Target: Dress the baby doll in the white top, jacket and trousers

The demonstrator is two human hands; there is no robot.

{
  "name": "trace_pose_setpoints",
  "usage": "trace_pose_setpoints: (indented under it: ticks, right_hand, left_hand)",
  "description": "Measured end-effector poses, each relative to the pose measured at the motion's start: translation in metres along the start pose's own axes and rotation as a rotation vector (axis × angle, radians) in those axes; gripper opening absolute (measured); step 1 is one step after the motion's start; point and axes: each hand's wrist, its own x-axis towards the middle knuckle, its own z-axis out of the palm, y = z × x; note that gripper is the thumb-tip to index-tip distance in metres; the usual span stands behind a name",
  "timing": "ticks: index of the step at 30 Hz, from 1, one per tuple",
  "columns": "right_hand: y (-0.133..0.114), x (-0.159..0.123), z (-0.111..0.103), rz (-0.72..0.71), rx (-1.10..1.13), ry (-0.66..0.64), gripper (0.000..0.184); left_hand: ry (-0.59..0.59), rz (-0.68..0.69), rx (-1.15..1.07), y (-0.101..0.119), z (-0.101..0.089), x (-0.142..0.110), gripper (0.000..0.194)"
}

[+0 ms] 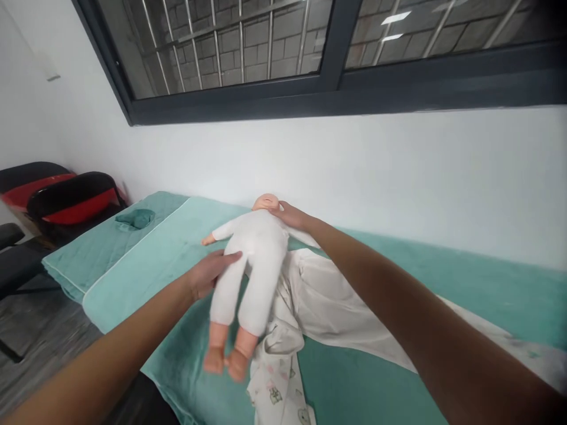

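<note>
A baby doll (261,242) with a white cloth body and bare plastic feet is on its back, its head toward the wall. My left hand (211,271) grips the doll's thigh, thumb on top and fingers underneath. At the doll's head and neck is my right hand (292,216), its fingers partly hidden behind them. Beside and partly under the doll lies a white baby garment (283,360) with small printed animals. A plain white cloth (341,301) stretches to the right beneath my right forearm.
A green padded bed cover (354,378) spreads under everything, with a face hole (135,219) at its left end. Black and red folding chairs (80,203) stand at the left. The white wall (398,183) and a dark-framed window (239,100) border the far side.
</note>
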Motion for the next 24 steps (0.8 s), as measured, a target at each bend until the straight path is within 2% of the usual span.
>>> trace_pose_setpoints:
  ticks: [3,5,7,9,10,11,13,15,17,19,22,24]
  right_hand:
    - [0.003,0.022,0.038,-0.094,0.1,0.037,0.059]
    - [0.014,0.029,0.054,-0.067,0.072,0.054,0.063]
    - [0.03,0.024,0.056,0.053,-0.095,0.057,0.061]
    - [0.051,0.006,0.043,0.207,-0.292,0.065,0.061]
    - [0.062,-0.008,0.032,0.269,-0.356,0.069,0.061]
    - [0.073,-0.026,0.019,0.325,-0.408,0.07,0.061]
    - [0.091,-0.067,-0.005,0.421,-0.51,0.063,0.057]
    - [0.101,-0.111,-0.022,0.473,-0.596,0.029,0.05]
    - [0.1,-0.152,-0.026,0.46,-0.652,-0.022,0.04]
    - [0.09,-0.187,-0.018,0.389,-0.681,-0.069,0.029]
    - [0.055,-0.235,0.01,0.222,-0.679,-0.118,0.026]
    - [0.026,-0.266,0.03,0.009,-0.686,-0.178,0.028]
  left_hand:
    - [0.107,0.025,0.046,-0.02,-0.033,0.015,0.062]
    - [0.208,0.002,0.125,-0.032,-0.047,0.022,0.066]
    - [0.392,0.041,0.317,-0.042,-0.052,0.024,0.07]
    - [0.539,0.26,0.675,-0.048,-0.047,0.019,0.064]
    - [0.55,0.424,0.899,-0.05,-0.04,0.014,0.058]
    - [0.494,0.592,1.113,-0.053,-0.03,0.008,0.053]
    - [0.243,0.84,1.419,-0.061,-0.004,-0.005,0.054]
    - [0.005,0.94,1.6,-0.072,0.026,-0.015,0.063]
    - [-0.105,0.957,1.703,-0.083,0.057,-0.02,0.071]
    - [-0.109,0.959,1.739,-0.09,0.085,-0.02,0.073]
    - [-0.023,0.996,1.708,-0.089,0.12,-0.015,0.071]
    - [0.004,1.036,1.677,-0.083,0.139,-0.015,0.067]
